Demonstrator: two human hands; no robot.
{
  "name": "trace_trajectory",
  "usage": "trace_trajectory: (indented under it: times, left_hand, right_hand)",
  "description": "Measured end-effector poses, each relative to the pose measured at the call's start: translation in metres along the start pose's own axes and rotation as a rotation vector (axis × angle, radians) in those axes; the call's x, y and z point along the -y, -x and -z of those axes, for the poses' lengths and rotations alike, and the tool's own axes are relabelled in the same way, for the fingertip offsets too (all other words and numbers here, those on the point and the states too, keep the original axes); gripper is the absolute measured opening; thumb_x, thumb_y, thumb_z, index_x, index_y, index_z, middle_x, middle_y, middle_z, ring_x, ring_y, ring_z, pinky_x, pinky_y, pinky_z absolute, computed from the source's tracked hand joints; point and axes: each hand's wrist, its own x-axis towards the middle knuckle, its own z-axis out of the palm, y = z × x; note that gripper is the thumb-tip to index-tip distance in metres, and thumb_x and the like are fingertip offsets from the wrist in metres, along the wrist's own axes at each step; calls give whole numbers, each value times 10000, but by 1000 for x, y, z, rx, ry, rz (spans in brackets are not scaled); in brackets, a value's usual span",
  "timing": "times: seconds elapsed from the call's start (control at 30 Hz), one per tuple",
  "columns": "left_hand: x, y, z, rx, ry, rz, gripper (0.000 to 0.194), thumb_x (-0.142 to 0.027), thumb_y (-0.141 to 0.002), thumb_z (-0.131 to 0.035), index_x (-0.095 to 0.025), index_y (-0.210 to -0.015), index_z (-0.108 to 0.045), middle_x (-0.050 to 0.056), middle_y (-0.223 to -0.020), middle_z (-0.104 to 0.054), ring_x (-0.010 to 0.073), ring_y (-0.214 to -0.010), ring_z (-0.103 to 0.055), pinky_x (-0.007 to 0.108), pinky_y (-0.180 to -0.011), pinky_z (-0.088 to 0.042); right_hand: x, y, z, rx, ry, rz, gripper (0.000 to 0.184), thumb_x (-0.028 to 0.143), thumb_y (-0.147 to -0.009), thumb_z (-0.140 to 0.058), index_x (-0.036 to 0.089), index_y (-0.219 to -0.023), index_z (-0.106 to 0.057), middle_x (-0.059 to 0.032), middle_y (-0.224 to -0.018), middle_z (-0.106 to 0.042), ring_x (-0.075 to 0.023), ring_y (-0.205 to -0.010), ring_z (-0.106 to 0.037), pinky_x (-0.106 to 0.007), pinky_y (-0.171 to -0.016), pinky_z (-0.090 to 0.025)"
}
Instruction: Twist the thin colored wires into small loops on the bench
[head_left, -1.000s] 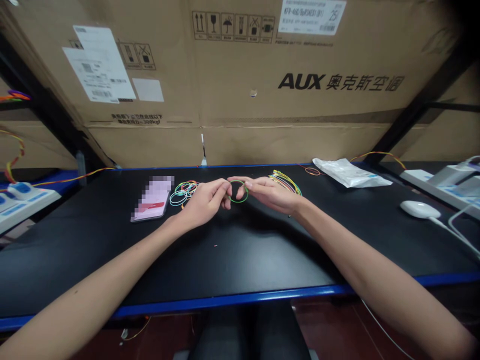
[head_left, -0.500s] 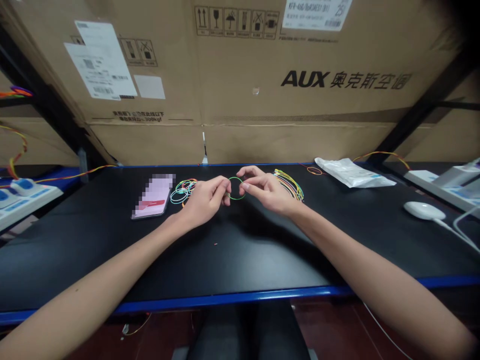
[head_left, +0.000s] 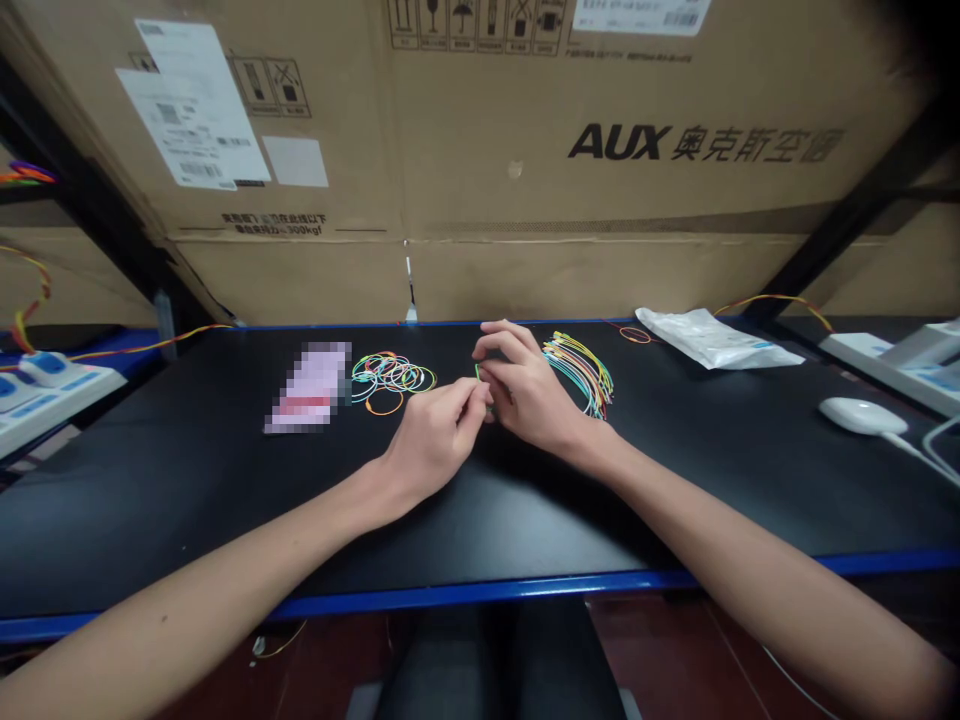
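My left hand (head_left: 433, 440) and my right hand (head_left: 525, 395) meet over the middle of the black table (head_left: 225, 500). Both pinch a thin green wire (head_left: 478, 374); only a short bit of it shows between the fingertips. To the left of the hands lies a pile of coiled coloured wire loops (head_left: 390, 375). A bundle of straight coloured wires (head_left: 585, 368) lies just right of my right hand.
A phone (head_left: 311, 388) lies left of the loops. A white plastic bag (head_left: 709, 338) and a small orange wire loop (head_left: 636, 334) sit at the back right, a white mouse (head_left: 851, 414) farther right. Large cardboard boxes (head_left: 480, 150) wall the back. A power strip (head_left: 52, 385) is at left.
The green loop, held open as a ring between both hands, has been drawn in; the hands moved together and slightly nearer me, so it is now almost hidden by the fingers.
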Motion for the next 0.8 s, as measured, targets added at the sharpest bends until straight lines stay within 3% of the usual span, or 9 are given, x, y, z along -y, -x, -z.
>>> trace_trajectory:
  times: [0.13, 0.23, 0.33, 0.4, 0.53, 0.63, 0.8]
  left_hand:
    - [-4, -2, -3, -43, 126, 141, 216, -266, -939, -423, -173, -817, -575, 2, -681, -672, 122, -604, -655, 234, -604, -515]
    - [2, -9, 0, -58, 257, 242, 240, -307, -943, -417, -167, -814, -563, 12, -675, -678, 130, -609, -669, 231, -598, -532]
    - [15, -18, 8, -33, 195, 189, 226, -294, -942, -424, -169, -810, -559, 9, -683, -678, 123, -623, -666, 228, -627, -521]
    - [23, -23, 15, -10, 143, 128, 240, -277, -948, -411, -171, -793, -560, -3, -650, -654, 111, -597, -645, 217, -612, -498]
    - [27, -27, 22, 2, 67, 28, 261, -245, -947, -409, -170, -742, -551, -18, -623, -613, 89, -558, -585, 204, -596, -445]
    - [25, -27, 21, 33, 73, 9, 294, -258, -950, -403, -170, -710, -549, -19, -608, -598, 86, -536, -542, 209, -585, -421]
    - [23, -26, 17, 148, 307, 87, 334, -332, -955, -387, -170, -700, -530, -4, -625, -610, 99, -559, -568, 219, -599, -459]
  right_hand:
    - [1, -2, -4, -74, 90, -28, 294, 96, -904, -361, 163, -842, -641, -114, -1002, -578, -255, -1228, -419, -526, -1116, -298]
    - [-1, -4, -2, -92, 50, -98, 290, 118, -907, -377, 164, -828, -652, -117, -1028, -581, -256, -1231, -435, -505, -1086, -341]
    - [-5, -6, 8, -36, -189, -248, 247, 219, -912, -461, 160, -796, -671, -122, -1149, -559, -247, -1195, -484, -450, -1029, -397]
    - [-6, -8, 16, 96, -455, -357, 286, 284, -934, -451, 178, -815, -688, -100, -1162, -579, -230, -1194, -497, -437, -1036, -377]
    - [-6, -8, 20, 291, -907, -377, 310, 352, -952, -440, 212, -863, -701, -69, -1123, -622, -192, -1327, -355, -395, -1103, -277]
    - [-5, -7, 15, 341, -1051, -371, 307, 406, -937, -467, 218, -858, -697, -64, -1083, -632, -189, -1310, -363, -390, -1102, -269]
    - [-5, -5, 9, 359, -1112, -370, 301, 435, -914, -501, 197, -799, -644, -78, -1040, -613, -211, -1180, -472, -412, -1032, -346]
